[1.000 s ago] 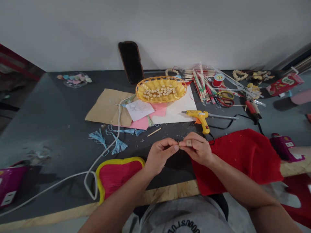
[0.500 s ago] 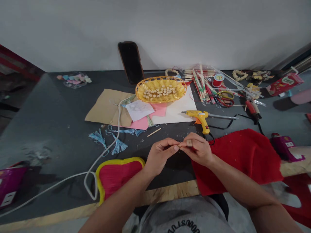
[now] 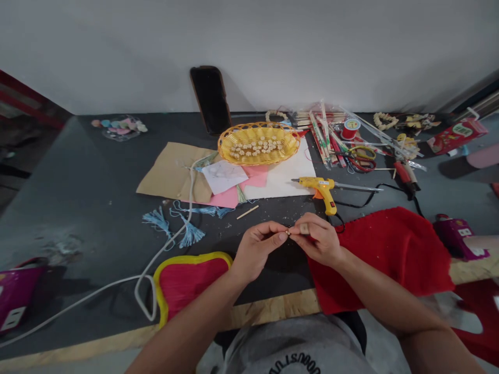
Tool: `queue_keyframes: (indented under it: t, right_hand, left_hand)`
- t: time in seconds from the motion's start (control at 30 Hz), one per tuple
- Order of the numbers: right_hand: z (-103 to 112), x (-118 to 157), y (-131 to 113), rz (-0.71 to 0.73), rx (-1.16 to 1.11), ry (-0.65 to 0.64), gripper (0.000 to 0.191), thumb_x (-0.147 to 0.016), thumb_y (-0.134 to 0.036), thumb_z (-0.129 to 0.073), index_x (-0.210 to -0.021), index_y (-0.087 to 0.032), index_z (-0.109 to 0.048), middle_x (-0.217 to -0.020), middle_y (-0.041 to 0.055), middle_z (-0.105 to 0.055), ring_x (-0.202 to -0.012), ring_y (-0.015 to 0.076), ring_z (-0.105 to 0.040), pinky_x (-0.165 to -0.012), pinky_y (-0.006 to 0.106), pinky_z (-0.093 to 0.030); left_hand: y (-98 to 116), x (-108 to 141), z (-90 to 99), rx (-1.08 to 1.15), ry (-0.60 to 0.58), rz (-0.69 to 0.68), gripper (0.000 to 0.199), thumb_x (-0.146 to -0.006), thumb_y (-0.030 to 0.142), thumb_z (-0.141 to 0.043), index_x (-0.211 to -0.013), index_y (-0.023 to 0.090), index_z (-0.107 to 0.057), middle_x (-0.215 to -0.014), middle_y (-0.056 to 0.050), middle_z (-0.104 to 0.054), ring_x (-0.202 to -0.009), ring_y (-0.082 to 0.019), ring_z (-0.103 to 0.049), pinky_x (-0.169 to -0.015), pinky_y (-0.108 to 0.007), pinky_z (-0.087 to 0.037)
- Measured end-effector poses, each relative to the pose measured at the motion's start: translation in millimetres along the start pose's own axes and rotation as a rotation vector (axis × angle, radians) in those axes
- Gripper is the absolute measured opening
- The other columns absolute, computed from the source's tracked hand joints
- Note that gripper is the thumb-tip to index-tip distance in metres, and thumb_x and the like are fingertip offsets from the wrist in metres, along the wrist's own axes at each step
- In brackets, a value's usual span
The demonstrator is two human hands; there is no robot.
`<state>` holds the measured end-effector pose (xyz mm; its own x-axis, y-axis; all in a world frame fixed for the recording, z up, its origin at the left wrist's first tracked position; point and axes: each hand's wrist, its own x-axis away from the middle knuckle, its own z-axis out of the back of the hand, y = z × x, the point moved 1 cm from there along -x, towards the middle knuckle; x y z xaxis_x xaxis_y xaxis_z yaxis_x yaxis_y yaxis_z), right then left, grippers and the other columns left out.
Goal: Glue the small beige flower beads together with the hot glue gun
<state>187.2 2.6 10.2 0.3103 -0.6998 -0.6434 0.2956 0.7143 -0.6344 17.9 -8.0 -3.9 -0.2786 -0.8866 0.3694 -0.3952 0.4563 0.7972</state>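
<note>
My left hand (image 3: 257,248) and my right hand (image 3: 316,240) meet fingertip to fingertip above the dark table. Between their pinched thumbs and forefingers is a tiny pale piece (image 3: 288,233), mostly covered and too small to name. Behind the hands, a yellow hot glue gun (image 3: 320,188) lies on its side with a clear glue stick in its back. Farther off, a yellow woven basket (image 3: 230,137) holds several small whitish flower-like pieces (image 3: 255,149). A short wooden stick (image 3: 247,212) lies left of the glue gun.
Blue tassels (image 3: 191,235), paper sheets (image 3: 163,166) and a white cable (image 3: 154,259) lie to the left. A red cloth (image 3: 393,254) sits under my right forearm. Scissors (image 3: 360,158), a red thread spool (image 3: 350,130) and packaged sticks crowd the back right. A phone (image 3: 211,101) leans on the wall.
Both hands stay almost in place, still pinched together. The tiny piece between the fingertips shows slightly differently; nothing else has visibly moved.
</note>
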Motion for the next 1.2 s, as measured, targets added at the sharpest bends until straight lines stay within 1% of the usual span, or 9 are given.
queue_keyframes:
  t: [0.2,0.4,0.5,0.67,0.83,0.97,1.07,1.2]
  right_hand:
    - [-1,1,0,-0.003,0.004,-0.031,0.012,-0.086,-0.010,-0.062,-0.094,-0.018,-0.064,-0.079,0.0061,-0.067,-0.072,0.0145,-0.063,-0.065,0.027,-0.055]
    - [0,3,2,-0.002,0.008,-0.033,0.016,-0.087,-0.011,-0.062,-0.100,-0.019,-0.065,-0.081,0.0064,-0.067,-0.074,0.0142,-0.063,-0.065,0.027,-0.055]
    - [0,5,4,0.016,-0.012,-0.052,0.018,-0.088,-0.012,-0.061,-0.103,-0.020,-0.066,-0.084,0.0068,-0.067,-0.075,0.0138,-0.064,-0.065,0.026,-0.055]
    - [0,5,6,-0.007,-0.038,-0.047,0.021,-0.087,-0.011,-0.062,-0.105,-0.020,-0.067,-0.085,0.0072,-0.067,-0.077,0.0142,-0.064,-0.067,0.026,-0.056]
    - [1,3,4,-0.026,-0.026,-0.047,0.018,-0.087,-0.010,-0.061,-0.102,-0.019,-0.067,-0.083,0.0069,-0.067,-0.076,0.0141,-0.064,-0.067,0.025,-0.056]
    - [2,2,3,-0.037,-0.017,-0.051,0.017,-0.087,-0.011,-0.061,-0.100,-0.018,-0.067,-0.084,0.0073,-0.068,-0.076,0.0145,-0.064,-0.067,0.026,-0.056]
    - [2,2,3,-0.028,-0.010,-0.051,0.016,-0.087,-0.012,-0.060,-0.100,-0.019,-0.067,-0.084,0.0069,-0.068,-0.076,0.0143,-0.064,-0.067,0.025,-0.056]
    - [2,2,2,-0.044,-0.014,-0.033,0.013,-0.086,-0.012,-0.062,-0.096,-0.019,-0.066,-0.082,0.0065,-0.067,-0.074,0.0141,-0.065,-0.065,0.024,-0.056]
  left_hand:
    - [-1,0,-0.1,-0.026,-0.017,0.020,0.026,-0.063,0.034,-0.086,-0.076,0.015,-0.075,-0.063,0.002,-0.062,-0.060,-0.007,-0.047,-0.060,-0.019,-0.035]
    - [-2,0,1.9,-0.087,-0.072,-0.004,0.024,-0.073,0.036,-0.079,-0.073,0.013,-0.071,-0.063,0.002,-0.057,-0.061,-0.007,-0.044,-0.059,-0.020,-0.032]
    - [-1,0,1.9,-0.114,-0.090,-0.027,0.022,-0.075,0.035,-0.077,-0.074,0.014,-0.071,-0.064,0.002,-0.057,-0.062,-0.007,-0.045,-0.060,-0.020,-0.033]
    - [0,0,1.3,-0.147,-0.074,-0.061,0.020,-0.074,0.034,-0.078,-0.076,0.015,-0.072,-0.070,0.002,-0.062,-0.066,-0.008,-0.048,-0.064,-0.019,-0.037]
    - [-1,0,2.4,-0.191,-0.061,-0.087,0.020,-0.074,0.035,-0.078,-0.079,0.016,-0.072,-0.076,0.001,-0.064,-0.069,-0.009,-0.051,-0.067,-0.020,-0.040]
    - [1,0,3.0,-0.280,-0.069,-0.134,0.021,-0.079,0.036,-0.073,-0.079,0.016,-0.071,-0.073,0.001,-0.061,-0.066,-0.009,-0.048,-0.065,-0.021,-0.039]
    - [5,1,1.4,-0.345,-0.051,-0.165,0.025,-0.083,0.040,-0.068,-0.076,0.016,-0.070,-0.071,0.000,-0.059,-0.065,-0.010,-0.046,-0.065,-0.022,-0.039]
    - [8,3,-1.9,-0.396,-0.040,-0.181,0.030,-0.083,0.043,-0.066,-0.073,0.016,-0.069,-0.071,-0.001,-0.059,-0.065,-0.011,-0.047,-0.065,-0.023,-0.040]
